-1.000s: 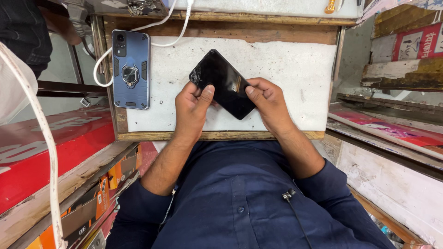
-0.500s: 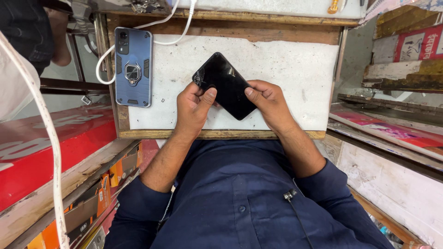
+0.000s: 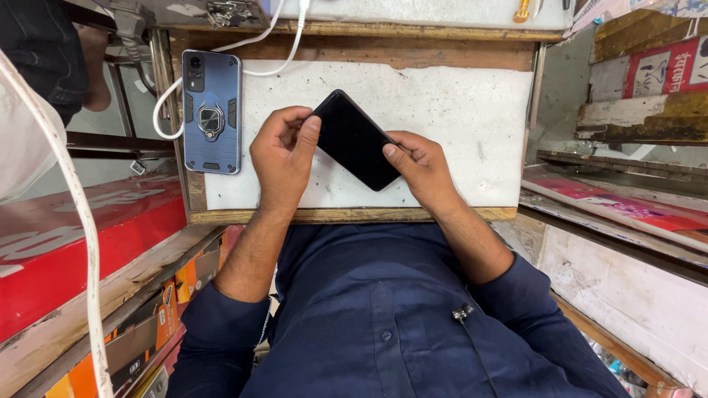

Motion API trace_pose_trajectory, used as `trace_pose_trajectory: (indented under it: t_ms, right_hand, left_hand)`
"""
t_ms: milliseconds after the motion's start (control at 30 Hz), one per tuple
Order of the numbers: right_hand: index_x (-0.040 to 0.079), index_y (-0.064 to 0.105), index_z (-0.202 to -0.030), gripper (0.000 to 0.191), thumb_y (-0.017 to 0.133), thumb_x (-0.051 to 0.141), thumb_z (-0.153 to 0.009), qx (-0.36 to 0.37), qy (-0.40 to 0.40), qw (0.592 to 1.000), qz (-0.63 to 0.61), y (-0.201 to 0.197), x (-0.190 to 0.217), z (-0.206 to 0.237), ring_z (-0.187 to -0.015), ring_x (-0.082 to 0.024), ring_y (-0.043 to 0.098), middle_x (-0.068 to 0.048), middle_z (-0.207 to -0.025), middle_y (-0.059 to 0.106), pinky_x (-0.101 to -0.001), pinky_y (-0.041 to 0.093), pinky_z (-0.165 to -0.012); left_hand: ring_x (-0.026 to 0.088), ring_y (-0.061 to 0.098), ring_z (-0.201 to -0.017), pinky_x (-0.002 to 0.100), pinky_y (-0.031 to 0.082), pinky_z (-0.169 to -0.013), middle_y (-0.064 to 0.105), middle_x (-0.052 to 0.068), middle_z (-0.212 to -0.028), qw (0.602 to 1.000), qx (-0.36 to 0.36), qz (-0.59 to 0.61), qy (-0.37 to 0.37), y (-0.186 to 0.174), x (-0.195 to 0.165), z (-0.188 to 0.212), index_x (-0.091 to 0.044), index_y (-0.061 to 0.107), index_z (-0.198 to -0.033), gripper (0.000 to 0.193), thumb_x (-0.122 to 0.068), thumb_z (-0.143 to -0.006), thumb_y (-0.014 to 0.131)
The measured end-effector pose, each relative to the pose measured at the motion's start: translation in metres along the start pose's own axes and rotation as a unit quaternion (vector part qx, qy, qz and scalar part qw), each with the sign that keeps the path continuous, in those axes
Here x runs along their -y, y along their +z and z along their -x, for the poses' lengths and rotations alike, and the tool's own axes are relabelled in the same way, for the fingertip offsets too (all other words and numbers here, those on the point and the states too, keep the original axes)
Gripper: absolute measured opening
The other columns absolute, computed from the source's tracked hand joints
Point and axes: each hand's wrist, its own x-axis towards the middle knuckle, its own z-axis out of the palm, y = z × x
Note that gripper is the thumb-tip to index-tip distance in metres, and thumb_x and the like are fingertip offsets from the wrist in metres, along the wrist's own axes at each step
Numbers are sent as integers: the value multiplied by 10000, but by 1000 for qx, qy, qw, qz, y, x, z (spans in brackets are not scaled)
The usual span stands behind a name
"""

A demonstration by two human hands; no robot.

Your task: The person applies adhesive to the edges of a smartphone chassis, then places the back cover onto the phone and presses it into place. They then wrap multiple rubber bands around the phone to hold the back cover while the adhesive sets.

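A black phone [image 3: 355, 138] with a dark screen is held tilted just above a white worktop [image 3: 457, 118]. My left hand [image 3: 282, 158] pinches its upper left corner with thumb and fingers. My right hand [image 3: 422, 168] grips its lower right edge, thumb on the screen side. Both forearms come up from my dark blue shirt at the bottom of the view.
A second phone in a blue rugged case with a ring holder [image 3: 212, 110] lies face down at the worktop's left, with a white cable [image 3: 173, 92] looping beside it. The wooden table edge [image 3: 346, 215] runs in front. Red counters stand left [image 3: 81, 250] and right [image 3: 627, 210].
The black phone has stayed between both hands, turned slightly. My left fingers have shifted up onto its upper corner.
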Motion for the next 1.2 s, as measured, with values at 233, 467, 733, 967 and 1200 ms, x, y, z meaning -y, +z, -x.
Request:
trace_pose_trajectory:
  t_ms: [233, 467, 733, 967, 1200]
  right_hand:
    - [-41, 650, -1311, 329, 589, 180, -1074, -4, -12, 1000, 0, 1, -7, 3, -979, -139, 717, -121, -1084, 758, -277, 605, -861]
    - [-49, 650, -1308, 337, 609, 187, -1070, -5, -10, 999, -31, 0, -9, 5, -993, -137, 699, -114, -1101, 748, -278, 591, -880]
    - [-50, 643, -1316, 339, 615, 180, -1069, -18, -18, 997, -69, -4, -18, 6, -1014, -138, 683, -104, -1119, 738, -285, 579, -909]
    - [-34, 647, -1307, 349, 595, 218, -1070, 1, -37, 999, -21, -7, -14, 6, -994, -148, 708, -114, -1093, 747, -298, 610, -869]
    - [-29, 659, -1299, 346, 614, 230, -1073, 1, -50, 998, -24, -9, -20, 9, -970, -142, 701, -115, -1077, 743, -297, 612, -854]
  left_hand:
    - [142, 700, -908, 252, 594, -790, 713, 83, -1050, 980, -34, -145, 131, -2, -7, 3, -25, 680, -1060, 60, -60, -1036, 723]
    - [147, 664, -886, 271, 555, -796, 676, 68, -976, 986, -36, -126, 101, -10, 0, 1, -8, 596, -1067, 109, -103, -1101, 637]
    - [138, 662, -858, 282, 580, -766, 636, 69, -986, 989, -130, -25, 61, -46, 6, -18, -40, 503, -1100, 116, -130, -1164, 539]
    - [182, 676, -820, 330, 541, -714, 712, 99, -966, 913, -137, -380, 52, -56, -19, -5, -31, 644, -974, 162, -164, -1043, 706]
    - [199, 747, -1070, 331, 622, -962, 751, 106, -1129, 974, 10, -191, 123, -33, -37, -1, -40, 697, -1174, 135, -130, -1077, 723]
